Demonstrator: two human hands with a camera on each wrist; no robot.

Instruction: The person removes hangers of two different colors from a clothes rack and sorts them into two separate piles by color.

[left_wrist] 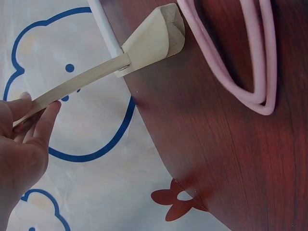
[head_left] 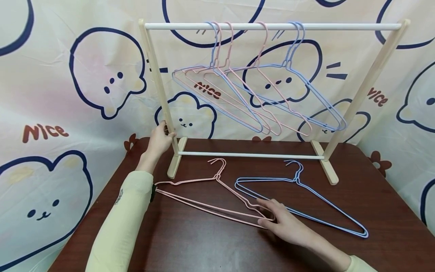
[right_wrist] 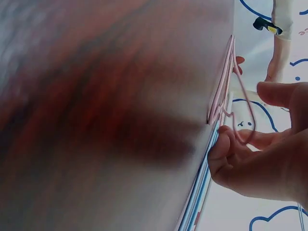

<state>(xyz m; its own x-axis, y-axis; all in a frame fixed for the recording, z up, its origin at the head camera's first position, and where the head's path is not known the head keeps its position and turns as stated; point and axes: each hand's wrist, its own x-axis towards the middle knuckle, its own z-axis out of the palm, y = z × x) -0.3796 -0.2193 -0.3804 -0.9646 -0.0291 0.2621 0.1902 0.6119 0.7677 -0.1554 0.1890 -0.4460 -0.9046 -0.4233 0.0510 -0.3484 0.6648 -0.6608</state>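
At the left, my left hand grips the lower part of the pale wooden post of a clothes rack, thumb on one side and fingers on the other. My right hand is at the right corner of the pink hangers, which overlap on the brown table. Its curled fingers are round a pink hanger's corner, seen slightly raised in the right wrist view; the exact contact is partly hidden. Blue hangers lie stacked just beyond and right of this hand.
Several pink and blue hangers hang from the rack's white top rail. A white lower bar joins the rack's feet on the table. Behind stands a printed cloth backdrop.
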